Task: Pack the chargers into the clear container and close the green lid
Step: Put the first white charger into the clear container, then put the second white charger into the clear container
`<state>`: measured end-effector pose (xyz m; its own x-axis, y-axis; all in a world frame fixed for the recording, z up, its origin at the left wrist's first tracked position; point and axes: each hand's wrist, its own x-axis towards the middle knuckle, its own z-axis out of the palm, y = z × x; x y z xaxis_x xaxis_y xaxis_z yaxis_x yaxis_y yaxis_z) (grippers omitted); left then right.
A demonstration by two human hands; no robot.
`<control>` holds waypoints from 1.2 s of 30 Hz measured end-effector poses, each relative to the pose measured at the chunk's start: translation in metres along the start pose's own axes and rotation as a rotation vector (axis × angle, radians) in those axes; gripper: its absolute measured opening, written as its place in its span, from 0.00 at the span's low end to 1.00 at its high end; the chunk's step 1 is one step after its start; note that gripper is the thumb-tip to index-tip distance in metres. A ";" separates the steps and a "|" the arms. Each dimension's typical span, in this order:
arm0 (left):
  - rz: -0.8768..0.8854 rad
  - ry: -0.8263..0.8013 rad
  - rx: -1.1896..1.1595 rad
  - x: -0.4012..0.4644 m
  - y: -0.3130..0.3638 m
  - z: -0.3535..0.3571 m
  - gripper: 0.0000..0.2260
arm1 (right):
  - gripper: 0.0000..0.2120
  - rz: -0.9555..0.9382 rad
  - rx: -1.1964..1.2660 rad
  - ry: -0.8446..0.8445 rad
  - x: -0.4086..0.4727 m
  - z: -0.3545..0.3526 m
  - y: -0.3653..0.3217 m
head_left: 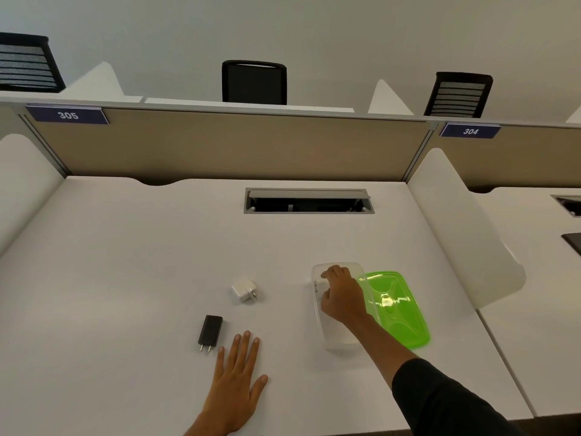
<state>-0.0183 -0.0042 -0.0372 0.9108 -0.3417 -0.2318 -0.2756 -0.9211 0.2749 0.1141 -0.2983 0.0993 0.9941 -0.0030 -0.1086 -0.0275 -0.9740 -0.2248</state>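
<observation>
You are wearing a black long sleeve (440,401) on your right arm, seemingly pushed up, while your left hand (235,382) is showing bare.

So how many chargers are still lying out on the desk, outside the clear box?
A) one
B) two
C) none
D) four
B: a white charger and a black charger lie on the desk, both to the left of the clear container, where the right hand is reaching in with something white that is mostly hidden.
</observation>
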 end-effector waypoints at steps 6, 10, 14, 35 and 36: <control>-0.007 0.021 0.007 -0.001 0.000 0.004 0.35 | 0.12 -0.096 0.145 0.300 0.015 -0.014 -0.021; -0.013 0.033 0.004 -0.002 0.000 0.003 0.35 | 0.12 -0.186 0.165 0.274 0.029 -0.012 -0.059; -0.016 0.023 0.018 -0.002 0.002 -0.001 0.35 | 0.23 -0.198 0.130 -0.116 0.041 0.007 -0.106; -0.039 0.078 0.112 0.005 0.001 -0.006 0.35 | 0.28 -0.259 -0.053 -0.336 0.051 0.069 -0.177; -0.039 0.080 0.114 0.005 0.001 -0.006 0.35 | 0.28 -0.254 -0.055 -0.345 0.051 0.069 -0.177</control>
<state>-0.0124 -0.0058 -0.0322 0.9417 -0.2937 -0.1640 -0.2686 -0.9501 0.1588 0.1625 -0.1103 0.0668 0.8750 0.3053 -0.3756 0.2286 -0.9446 -0.2354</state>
